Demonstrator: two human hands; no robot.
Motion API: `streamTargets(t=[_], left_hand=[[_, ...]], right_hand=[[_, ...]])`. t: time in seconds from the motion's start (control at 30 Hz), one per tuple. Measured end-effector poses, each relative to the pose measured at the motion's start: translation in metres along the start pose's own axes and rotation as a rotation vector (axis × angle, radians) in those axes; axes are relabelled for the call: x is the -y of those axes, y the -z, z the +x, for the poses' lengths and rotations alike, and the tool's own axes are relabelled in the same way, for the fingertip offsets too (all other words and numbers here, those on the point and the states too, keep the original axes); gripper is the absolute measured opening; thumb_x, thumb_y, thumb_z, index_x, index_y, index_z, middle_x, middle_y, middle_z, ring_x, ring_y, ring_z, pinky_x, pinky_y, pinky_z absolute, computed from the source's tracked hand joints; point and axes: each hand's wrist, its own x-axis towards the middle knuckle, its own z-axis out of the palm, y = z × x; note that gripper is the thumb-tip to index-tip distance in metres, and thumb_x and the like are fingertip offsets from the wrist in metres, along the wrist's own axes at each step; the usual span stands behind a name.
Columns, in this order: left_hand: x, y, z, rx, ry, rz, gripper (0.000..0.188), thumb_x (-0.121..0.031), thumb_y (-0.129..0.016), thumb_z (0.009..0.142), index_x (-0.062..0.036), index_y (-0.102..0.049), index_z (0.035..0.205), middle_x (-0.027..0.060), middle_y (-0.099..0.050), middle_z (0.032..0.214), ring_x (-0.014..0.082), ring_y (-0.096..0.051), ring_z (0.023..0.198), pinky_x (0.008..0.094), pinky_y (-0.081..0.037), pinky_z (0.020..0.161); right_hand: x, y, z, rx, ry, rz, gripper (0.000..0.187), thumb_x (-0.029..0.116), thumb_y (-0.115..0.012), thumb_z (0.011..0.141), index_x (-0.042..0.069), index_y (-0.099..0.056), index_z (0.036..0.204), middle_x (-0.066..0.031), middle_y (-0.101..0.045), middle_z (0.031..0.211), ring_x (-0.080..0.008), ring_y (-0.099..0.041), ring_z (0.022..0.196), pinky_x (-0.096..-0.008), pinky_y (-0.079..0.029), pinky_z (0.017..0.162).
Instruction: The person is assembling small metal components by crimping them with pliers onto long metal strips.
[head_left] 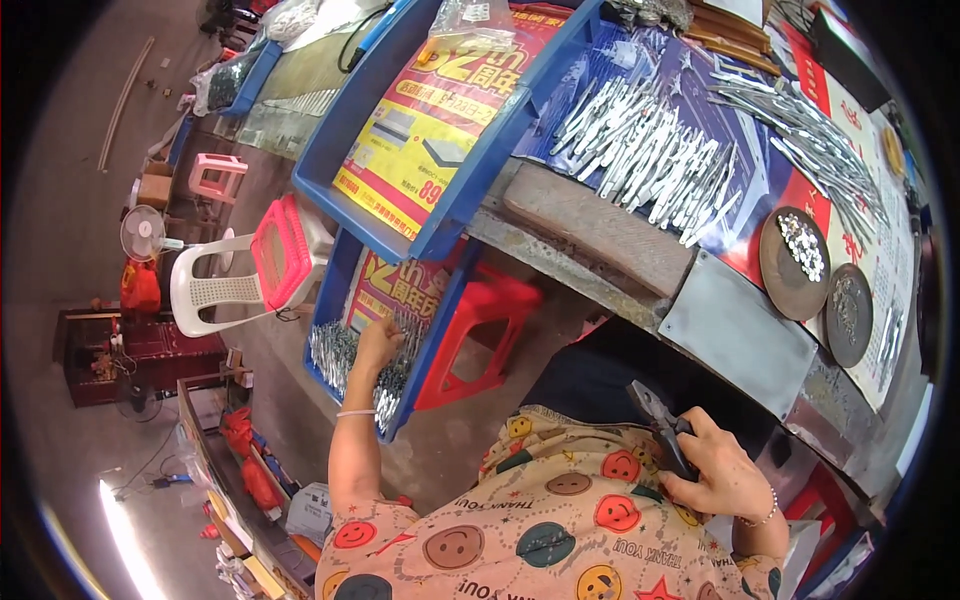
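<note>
In my right hand (722, 466) is a pair of pliers (660, 425) with dark handles, held near my lap with the jaws toward the bench. My left hand (378, 345) reaches down to the left into a lower blue tray (322, 375). Its fingers look curled among many thin silvery metal pieces (335, 348); whatever they grip is hidden. On the bench, a broad heap of slim, blade-like metal pieces (650, 150) lies on blue printed sheeting. A second bundle of thin metal pieces (815, 140) is spread farther right.
An upper blue tray (445, 235) lined with printed paper juts over the bench's left end. A red stool (465, 345) stands beside the lower tray. A metal plate (740, 335) covers the bench's front edge. Two round dishes (775, 285) hold small parts. White chair (205, 285) at left.
</note>
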Motion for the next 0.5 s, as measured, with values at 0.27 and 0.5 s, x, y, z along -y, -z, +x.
streamTargets(t=[0.27,0.5], left_hand=[[-0.112,0.042,-0.033,-0.279,-0.278,0.036,0.011,-0.011,-0.067,0.085,-0.0022,-0.064,0.091,0.0178,-0.066,0.077,0.0347,-0.065,0.074,0.0398,-0.049,0.067],[-0.321,0.068,-0.077,-0.069,-0.721,-0.378,0.007,-0.001,-0.063,0.086,0.0018,-0.064,0.092,0.0130,-0.064,0.081,0.0237,-0.063,0.071,0.0292,-0.049,0.064]], right_hand=[[-0.001,0.005,0.005,0.039,0.081,0.000,0.027,0.020,-0.067,0.079,-0.004,-0.057,0.086,-0.0225,-0.050,0.102,-0.0388,-0.057,0.071,-0.0447,-0.049,0.063],[-0.008,-0.006,-0.005,0.014,0.109,0.066,0.030,0.021,-0.061,0.084,-0.006,-0.057,0.098,-0.0240,-0.047,0.115,-0.0395,-0.057,0.093,-0.0453,-0.050,0.078]])
